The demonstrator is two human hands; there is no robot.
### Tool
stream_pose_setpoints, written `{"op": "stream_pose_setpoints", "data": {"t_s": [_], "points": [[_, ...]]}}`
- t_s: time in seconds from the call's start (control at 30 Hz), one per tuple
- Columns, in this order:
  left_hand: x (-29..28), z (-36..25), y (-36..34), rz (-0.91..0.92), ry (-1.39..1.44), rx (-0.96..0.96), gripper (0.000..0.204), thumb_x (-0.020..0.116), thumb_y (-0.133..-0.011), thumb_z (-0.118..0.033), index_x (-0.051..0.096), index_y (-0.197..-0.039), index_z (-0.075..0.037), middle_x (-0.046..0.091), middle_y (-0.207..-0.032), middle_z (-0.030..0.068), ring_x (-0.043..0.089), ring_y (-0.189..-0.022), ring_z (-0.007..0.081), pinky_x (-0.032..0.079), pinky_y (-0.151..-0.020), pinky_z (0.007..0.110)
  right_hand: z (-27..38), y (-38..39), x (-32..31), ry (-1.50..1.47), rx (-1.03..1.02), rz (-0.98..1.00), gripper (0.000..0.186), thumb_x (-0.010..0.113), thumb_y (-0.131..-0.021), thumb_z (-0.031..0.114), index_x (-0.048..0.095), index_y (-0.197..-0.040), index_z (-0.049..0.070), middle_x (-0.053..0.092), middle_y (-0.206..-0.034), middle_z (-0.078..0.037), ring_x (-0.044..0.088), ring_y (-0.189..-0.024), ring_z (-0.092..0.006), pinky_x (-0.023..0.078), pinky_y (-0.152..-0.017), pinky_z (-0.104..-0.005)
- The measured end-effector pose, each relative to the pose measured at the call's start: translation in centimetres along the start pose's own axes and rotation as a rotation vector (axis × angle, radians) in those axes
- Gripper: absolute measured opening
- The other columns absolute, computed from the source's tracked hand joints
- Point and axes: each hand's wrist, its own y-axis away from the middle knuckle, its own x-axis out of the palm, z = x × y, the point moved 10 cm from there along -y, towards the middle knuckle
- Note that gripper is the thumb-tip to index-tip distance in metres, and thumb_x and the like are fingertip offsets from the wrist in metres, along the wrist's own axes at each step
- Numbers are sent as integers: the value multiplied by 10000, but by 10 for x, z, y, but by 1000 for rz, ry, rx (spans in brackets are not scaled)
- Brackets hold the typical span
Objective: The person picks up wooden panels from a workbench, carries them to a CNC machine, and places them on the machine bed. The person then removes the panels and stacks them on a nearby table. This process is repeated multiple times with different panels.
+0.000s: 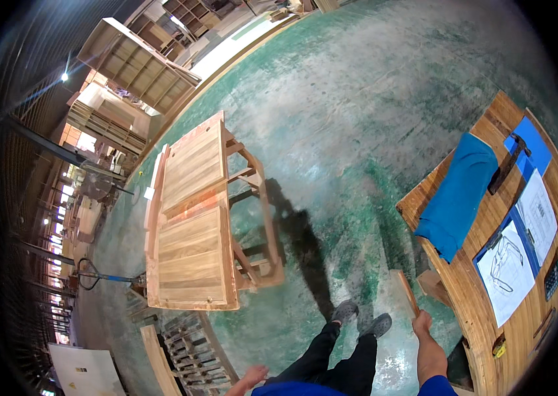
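Observation:
My right hand [422, 323], at the lower right, is closed around one end of a short flat wooden strip [407, 294]. The strip points forward and down beside the wooden table. Low in the picture, my left hand [253, 376] hangs by my side; its fingers look loosely apart, a little blurred, with nothing seen in them. Two wooden panels [190, 254] lie on a wooden work stand [267, 224] to the front left, out of reach of both hands.
The wooden table [451, 175] at right bears a blue cloth [458, 198], a hammer [509, 165], a clipboard with drawings [507, 267], a calculator [554, 278] and a tape measure [500, 348]. A slatted wooden rack [193, 350] stands at lower left, near a pallet-jack handle [87, 274].

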Motion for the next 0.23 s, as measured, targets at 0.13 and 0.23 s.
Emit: {"op": "stream_pose_setpoints", "data": {"t_s": [0.13, 0.23], "points": [[9, -30, 19, 26, 212, -76, 276, 643, -985, -289, 661, -1045, -20, 608, -908, 45, 611, -875, 166, 591, -762, 386, -6, -42, -2, -28, -52, -53, 269, 725, -765, 106, 713, -1011, -1, 724, -1013, -248, 693, -1003, -426, 539, -911, -505], [12, -23, 22, 20, 240, -111, 320, 659, -988, -281, 651, -1192, -35, 592, -932, 38, 617, -870, 154, 623, -812, 363, -4, -66, -5, -40, -72, 2, 272, 723, -773, 102, 717, -1029, 11, 726, -1016, -244, 692, -1010, -425, 539, -910, -505]]}}
